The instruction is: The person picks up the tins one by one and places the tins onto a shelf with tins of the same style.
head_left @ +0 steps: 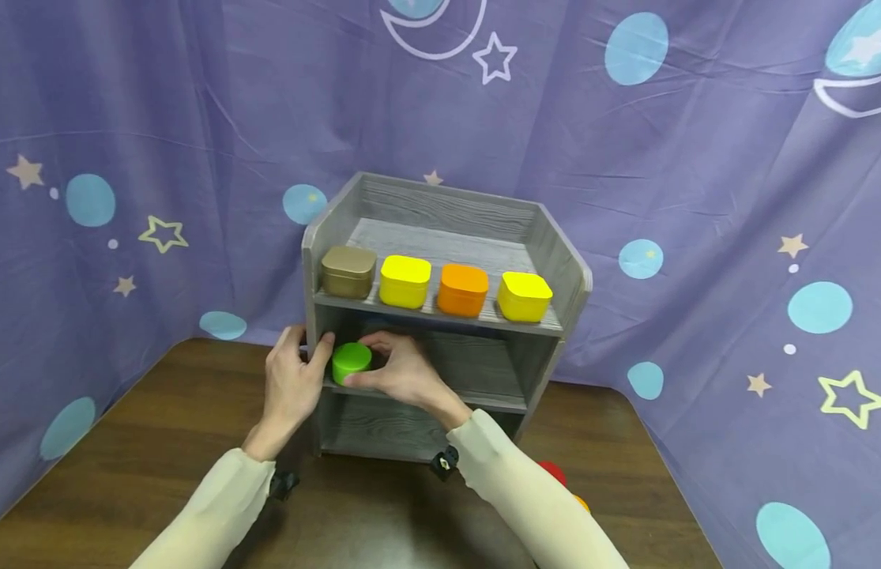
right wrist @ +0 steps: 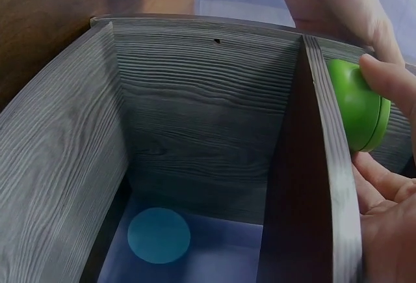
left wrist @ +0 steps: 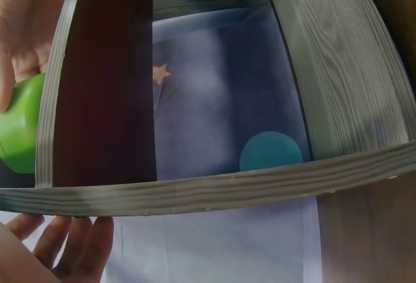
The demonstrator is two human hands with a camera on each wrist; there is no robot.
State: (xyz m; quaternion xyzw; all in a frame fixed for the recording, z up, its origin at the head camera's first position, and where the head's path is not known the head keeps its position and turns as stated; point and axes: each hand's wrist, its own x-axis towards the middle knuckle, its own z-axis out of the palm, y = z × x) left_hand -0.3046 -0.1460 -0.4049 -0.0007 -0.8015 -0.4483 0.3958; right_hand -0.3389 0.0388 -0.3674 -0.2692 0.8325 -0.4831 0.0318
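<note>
Between the thumb and fingers of my right hand point(head_left: 404, 367) is a small round green tin point(head_left: 352, 359). It sits at the left end of the middle shelf of a grey wood-grain shelf unit point(head_left: 476, 363). My left hand point(head_left: 294, 383) grips the unit's left side panel, thumb at the front edge and fingers along the outside, as the left wrist view shows. Seen from the right wrist, the green tin point(right wrist: 359, 106) is at the shelf board's front edge, with the right thumb on it. Whether its base rests on the board cannot be made out.
Along the top shelf's front edge stand a bronze square tin point(head_left: 348, 273), a yellow one point(head_left: 404, 282), an orange one point(head_left: 462, 290) and another yellow one point(head_left: 525, 297). A red object point(head_left: 553, 472) lies on the brown table point(head_left: 625, 474), partly behind the right sleeve. A purple curtain hangs behind.
</note>
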